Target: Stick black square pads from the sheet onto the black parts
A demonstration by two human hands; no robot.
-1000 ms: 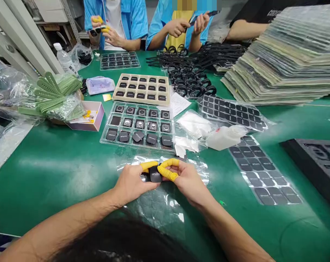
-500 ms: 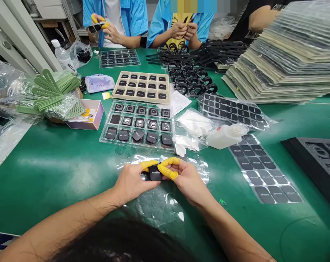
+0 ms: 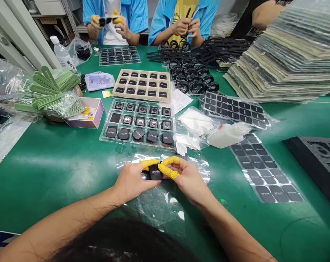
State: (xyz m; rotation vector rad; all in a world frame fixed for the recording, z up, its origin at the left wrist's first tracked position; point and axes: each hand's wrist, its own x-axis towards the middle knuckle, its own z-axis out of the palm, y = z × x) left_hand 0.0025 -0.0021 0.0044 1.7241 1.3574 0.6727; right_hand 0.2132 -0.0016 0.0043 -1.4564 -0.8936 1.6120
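Change, last sec.: next to none at own hands. L hand [image 3: 131, 183] and R hand [image 3: 190, 180] are staying in approx. same pose, w/ the black sq. piece [image 3: 155, 173] staying betw. them; judgement: pc. is being handled in place, not carried. Opp. side, view's left, co-worker in blue sleeves [image 3: 139, 16] is now holding a dark pc. [image 3: 105, 21] level betw. both hands.

Posn.: black sq. piece is sitting at the fingertips, printed face twd. camera. L hand is gripping narrow, yellow-covered finger at top, bare thumb below. R hand is pinching at its right edge, yellow cots [image 3: 169, 171] on thumb + finger. Dark glossy part [image 3: 145, 175] is showing just left of it; can't tell if attached.

Surroundings: clear film [image 3: 165, 211] is lying under hands on green table [image 3: 72, 174]; clear tray [image 3: 107, 122] is standing beyond; sheet of black squares [image 3: 268, 177] is lying to the right.
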